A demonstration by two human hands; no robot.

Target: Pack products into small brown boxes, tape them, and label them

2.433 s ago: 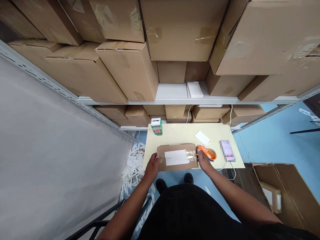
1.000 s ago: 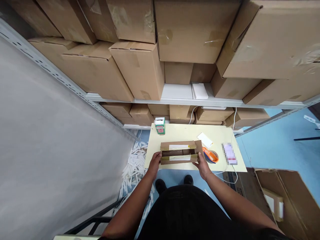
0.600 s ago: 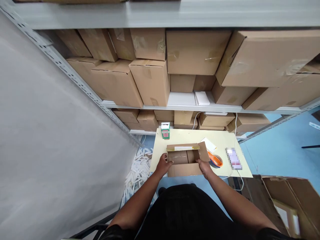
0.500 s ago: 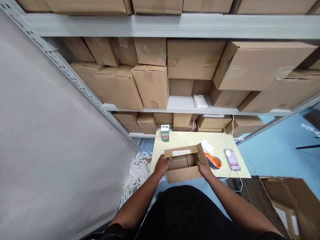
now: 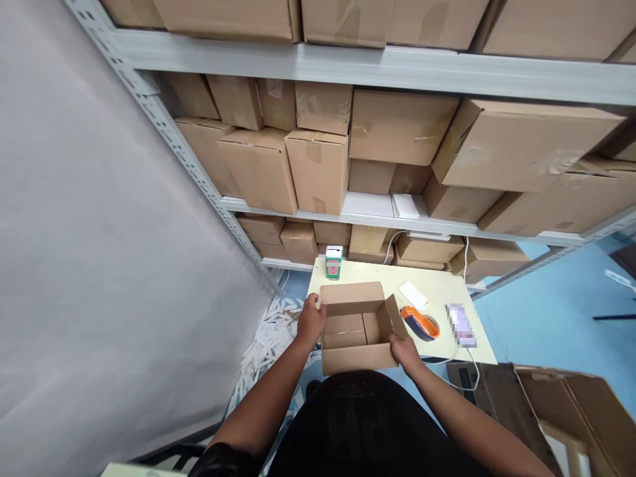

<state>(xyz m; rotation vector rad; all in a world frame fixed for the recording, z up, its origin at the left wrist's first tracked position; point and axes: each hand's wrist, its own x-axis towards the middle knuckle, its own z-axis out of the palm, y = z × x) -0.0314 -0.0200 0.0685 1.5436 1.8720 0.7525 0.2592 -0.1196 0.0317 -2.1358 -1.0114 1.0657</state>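
An open small cardboard box [image 5: 344, 329] is in front of my body at the near edge of the pale table [image 5: 447, 287]. Its inside looks bare, and its flaps are spread outward at the far, near and right sides. My left hand [image 5: 311, 320] grips its left side, thumb near the far-left corner. At the lower right corner, my right hand [image 5: 405, 352] is closed on the cardboard wall beside the right flap. Just right of the box lies an orange and blue tape dispenser [image 5: 419, 322] with a tape roll.
A green and white small box [image 5: 333, 262], a white slip [image 5: 413, 295] and a blurred phone [image 5: 461, 324] lie on the table. Shelves [image 5: 358, 65] full of cartons rise behind. White paper strips [image 5: 271, 341] litter the floor at left; an open carton [image 5: 571, 404] stands lower right.
The far flap, earlier folded over the opening with its white and yellow labelled side showing, now stands out away from me. My left hand has moved slightly up the box's left side.
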